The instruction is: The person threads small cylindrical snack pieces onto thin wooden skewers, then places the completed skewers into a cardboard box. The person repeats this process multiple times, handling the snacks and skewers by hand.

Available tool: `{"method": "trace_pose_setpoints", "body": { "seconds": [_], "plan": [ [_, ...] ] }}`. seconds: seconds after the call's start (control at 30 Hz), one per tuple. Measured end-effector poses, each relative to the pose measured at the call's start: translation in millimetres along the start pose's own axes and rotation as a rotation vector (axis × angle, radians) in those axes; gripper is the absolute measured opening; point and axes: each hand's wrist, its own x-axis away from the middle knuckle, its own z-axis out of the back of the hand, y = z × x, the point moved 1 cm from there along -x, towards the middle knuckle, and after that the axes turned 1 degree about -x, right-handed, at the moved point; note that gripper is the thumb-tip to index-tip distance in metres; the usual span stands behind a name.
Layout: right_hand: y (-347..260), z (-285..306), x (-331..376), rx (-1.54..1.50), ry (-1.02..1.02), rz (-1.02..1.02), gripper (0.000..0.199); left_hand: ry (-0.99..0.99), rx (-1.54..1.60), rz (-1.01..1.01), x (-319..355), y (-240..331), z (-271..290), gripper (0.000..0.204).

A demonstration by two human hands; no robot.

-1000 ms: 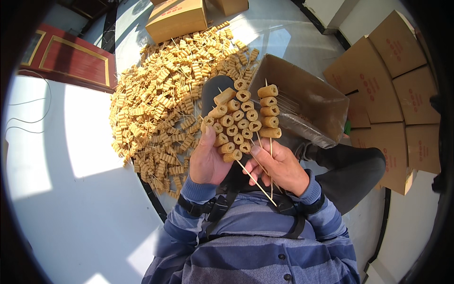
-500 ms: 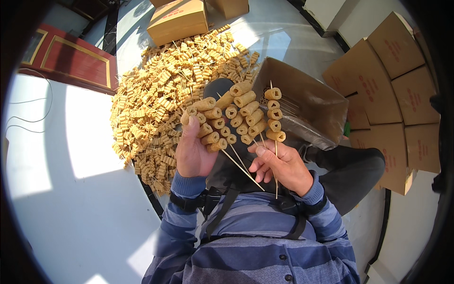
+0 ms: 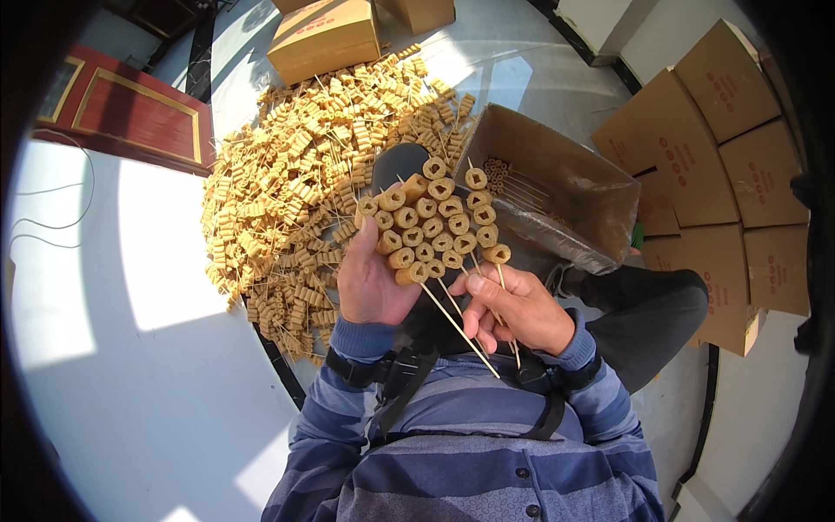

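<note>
Several skewers of hollow tan rolls (image 3: 432, 228) are bunched side by side between my hands, their round open ends facing up toward me. My left hand (image 3: 372, 283) is closed round the left side of the bunch, thumb against the rolls. Below the rolls, my right hand (image 3: 515, 306) pinches the bare sticks of the skewers on the right. One skewer at the right edge (image 3: 487, 235) stands slightly apart from the others. Other bare sticks (image 3: 463, 332) slant down past my right fingers. My left fingers are mostly hidden behind the rolls.
A large heap of similar skewers (image 3: 287, 187) covers the floor ahead and left. Right of my knee, an open plastic-lined carton (image 3: 565, 178) holds bundled skewers. Stacked cartons (image 3: 687, 148) stand at the right; another carton (image 3: 323, 42) sits behind the heap.
The rolls have tilted so their open ends face me more squarely. The right-hand skewer has come in closer to the bunch, and my left hand has shifted slightly right.
</note>
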Motion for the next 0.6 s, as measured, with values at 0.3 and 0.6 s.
{"method": "trace_pose_setpoints", "body": {
  "seconds": [0.3, 0.6],
  "plan": [
    [6, 5, -3, -0.015, -0.177, -0.082, 0.045, -0.146, 0.056, 0.147, 1, -9, 13, 0.08],
    [10, 7, -4, -0.105, -0.203, -0.218, 0.045, -0.185, 0.176, 0.146, 2, -22, 25, 0.092]
  ]
}}
